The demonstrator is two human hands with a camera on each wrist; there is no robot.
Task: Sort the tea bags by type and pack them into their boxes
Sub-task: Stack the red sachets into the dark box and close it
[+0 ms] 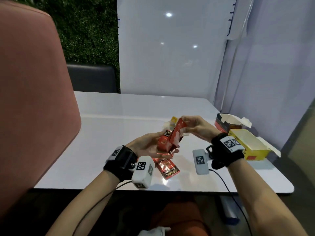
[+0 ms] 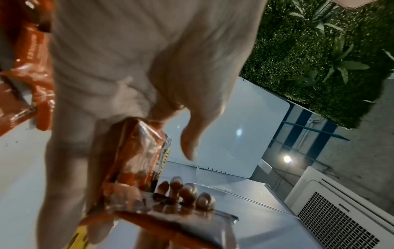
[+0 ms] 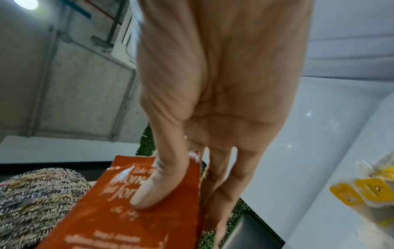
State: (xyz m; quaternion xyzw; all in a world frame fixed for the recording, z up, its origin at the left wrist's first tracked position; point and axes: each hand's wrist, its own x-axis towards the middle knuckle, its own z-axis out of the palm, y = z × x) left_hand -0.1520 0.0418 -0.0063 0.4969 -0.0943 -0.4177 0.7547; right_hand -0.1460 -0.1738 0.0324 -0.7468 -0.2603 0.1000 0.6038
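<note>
My left hand (image 1: 150,145) is palm up over the white table (image 1: 119,125) and holds a small stack of red tea sachets (image 1: 162,143) (image 2: 138,151). My right hand (image 1: 187,125) pinches the top of one more red sachet (image 1: 176,135) (image 3: 136,210), with the thumb (image 3: 149,190) on its face, and stands it against the stack. Another red sachet (image 1: 167,168) lies flat on the table below the hands. Yellow-tagged tea bags (image 1: 173,120) (image 3: 370,192) lie just beyond the hands. At the right stand an open yellow box (image 1: 250,147) and an open red and dark box (image 1: 225,124).
A pink chair back (image 1: 34,99) fills the left side. White panels (image 1: 170,57) wall off the table's far and right sides. Cables (image 1: 226,184) run from both wrist cameras over the near table edge.
</note>
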